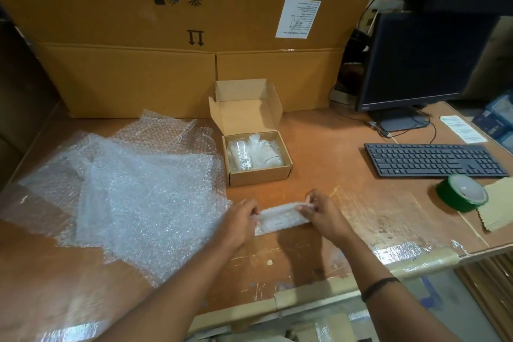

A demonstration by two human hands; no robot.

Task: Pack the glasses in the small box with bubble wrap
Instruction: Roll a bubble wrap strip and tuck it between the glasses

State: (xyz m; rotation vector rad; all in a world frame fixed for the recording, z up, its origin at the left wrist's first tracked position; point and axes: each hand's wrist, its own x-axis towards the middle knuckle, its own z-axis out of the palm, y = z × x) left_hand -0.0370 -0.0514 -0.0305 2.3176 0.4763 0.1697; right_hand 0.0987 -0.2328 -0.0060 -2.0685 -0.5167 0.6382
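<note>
Both hands (pixel 283 218) on perhaps folded bubble wrap (pixel 280 218)

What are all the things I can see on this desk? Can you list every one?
small box: one, brown cardboard, lid open, middle of desk
glasses: at least two, clear, inside the small box
folded bubble wrap: one, clear, held at near edge
bubble wrap sheets: a pile, clear, left side
big cartons: stacked, brown, behind the desk
monitor: one, black, back right
keyboard: one, black, right
tape roll: one, green, right
cardboard pieces: a few, brown, far right
printed label: one, white, right
desk: one, brown
left hand: gripping the wrap's left end
right hand: gripping its right end
</note>
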